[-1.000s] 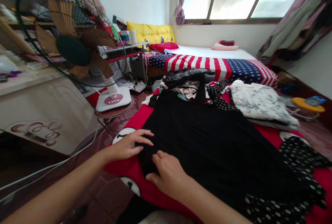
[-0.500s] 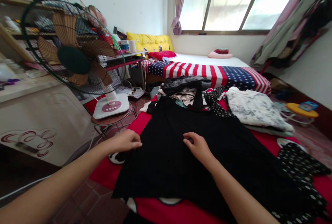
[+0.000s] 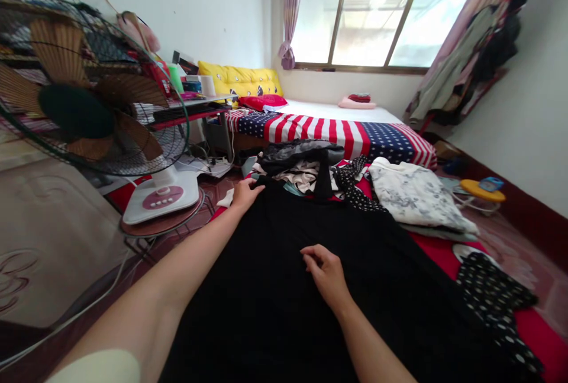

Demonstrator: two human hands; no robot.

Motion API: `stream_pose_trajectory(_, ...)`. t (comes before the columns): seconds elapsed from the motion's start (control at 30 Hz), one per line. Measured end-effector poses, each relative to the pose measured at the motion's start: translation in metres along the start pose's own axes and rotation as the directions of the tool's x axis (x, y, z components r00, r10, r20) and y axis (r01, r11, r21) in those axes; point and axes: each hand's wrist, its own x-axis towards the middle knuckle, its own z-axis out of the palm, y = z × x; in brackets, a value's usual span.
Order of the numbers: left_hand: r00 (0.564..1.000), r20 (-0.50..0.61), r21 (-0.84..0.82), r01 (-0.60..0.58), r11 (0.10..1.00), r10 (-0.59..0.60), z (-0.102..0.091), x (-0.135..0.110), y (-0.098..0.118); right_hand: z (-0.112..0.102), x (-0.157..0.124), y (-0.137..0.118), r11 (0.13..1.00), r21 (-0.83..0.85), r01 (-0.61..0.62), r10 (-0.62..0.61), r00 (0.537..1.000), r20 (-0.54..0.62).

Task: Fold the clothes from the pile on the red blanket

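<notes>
A large black garment [image 3: 310,312] lies spread over a red mat [image 3: 432,250] on the floor. My left hand [image 3: 246,192] reaches to the garment's far left corner, and its fingers are closed on the black cloth there. My right hand [image 3: 325,269] rests in the middle of the garment with its fingers curled, pinching the fabric. Just beyond the garment sits a pile of mixed clothes [image 3: 306,167]. A white patterned garment [image 3: 415,193] lies to the right of that pile.
A standing fan [image 3: 84,116] on a round stool is at the left, beside a white cabinet [image 3: 48,229]. A mattress with a flag cover [image 3: 337,128] lies at the back under the window. A polka-dot cloth [image 3: 492,297] and a yellow stool [image 3: 483,190] are at the right.
My left hand has moved from the garment's near left edge to its far left corner. My right hand has slid from the near edge to the middle. The view moved forward.
</notes>
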Motion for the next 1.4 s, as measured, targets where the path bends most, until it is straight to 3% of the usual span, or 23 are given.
stream_pose_trajectory(0.13,0.990,-0.132,0.095,-0.029,0.995,0.042,-0.008,0.010,0.000,0.003,0.001,-0.001,0.998,-0.056,-0.012,0.010,1.000,-0.022)
stream_pose_trajectory(0.37,0.996,-0.076,0.218,-0.026,0.976,0.043,0.000,-0.004,-0.013,0.001,-0.001,-0.011,0.992,-0.123,-0.021,0.014,0.998,-0.060)
stream_pose_trajectory(0.47,0.975,-0.213,0.234,-0.006,0.972,0.057,0.010,-0.015,0.002,0.001,-0.001,-0.011,0.989,-0.146,-0.013,0.002,0.997,-0.073)
stream_pose_trajectory(0.53,0.948,-0.263,0.174,-0.138,0.975,0.181,0.018,-0.028,0.024,0.002,0.000,-0.011,0.986,-0.166,-0.018,0.006,0.997,-0.075)
stream_pose_trajectory(0.6,0.923,-0.156,0.028,-0.351,0.936,0.351,0.029,-0.049,0.049,0.003,0.000,-0.011,0.982,-0.188,-0.028,0.014,0.997,-0.073)
stream_pose_trajectory(0.63,0.900,-0.029,-0.074,-0.435,0.897,0.434,0.037,-0.061,0.061,0.003,0.000,-0.011,0.980,-0.199,-0.030,0.016,0.997,-0.070)
stream_pose_trajectory(0.7,0.780,0.293,-0.259,-0.491,0.832,0.552,0.056,-0.084,0.076,0.002,0.000,-0.011,0.977,-0.209,-0.028,0.014,0.997,-0.072)
stream_pose_trajectory(0.77,0.694,0.455,-0.306,-0.467,0.830,0.558,0.076,-0.101,0.081,0.001,-0.001,-0.011,0.980,-0.197,-0.028,0.014,0.997,-0.075)
stream_pose_trajectory(0.87,0.711,0.483,-0.240,-0.454,0.858,0.512,0.093,-0.111,0.073,0.003,-0.002,-0.010,0.990,-0.138,-0.039,0.027,0.996,-0.082)
stream_pose_trajectory(1.0,0.720,0.445,-0.197,-0.501,0.843,0.532,0.093,-0.111,0.064,0.001,0.000,-0.008,0.998,0.044,-0.051,0.058,0.982,-0.179)
stream_pose_trajectory(1.07,0.733,0.413,-0.203,-0.504,0.839,0.540,0.089,-0.113,0.065,-0.016,0.006,-0.006,0.996,0.090,-0.031,0.057,0.951,-0.305)
stream_pose_trajectory(1.13,0.755,0.383,-0.221,-0.485,0.846,0.533,0.087,-0.115,0.066,-0.051,0.013,-0.002,0.999,0.001,-0.046,0.041,0.882,-0.470)
stream_pose_trajectory(1.17,0.767,0.370,-0.232,-0.470,0.852,0.524,0.086,-0.117,0.067,-0.074,0.017,0.002,0.992,-0.080,-0.100,0.040,0.839,-0.543)
stream_pose_trajectory(1.23,0.788,0.347,-0.250,-0.446,0.860,0.509,0.086,-0.118,0.068,-0.124,0.023,0.012,0.899,-0.230,-0.373,0.147,0.752,-0.643)
stream_pose_trajectory(1.3,0.799,0.331,-0.258,-0.434,0.863,0.501,0.087,-0.118,0.068,-0.173,0.025,0.024,0.835,-0.262,-0.484,0.215,0.725,-0.654)
stream_pose_trajectory(1.4,0.803,0.329,-0.261,-0.428,0.865,0.497,0.088,-0.118,0.068,-0.222,0.020,0.035,0.749,-0.321,-0.580,0.347,0.756,-0.555)
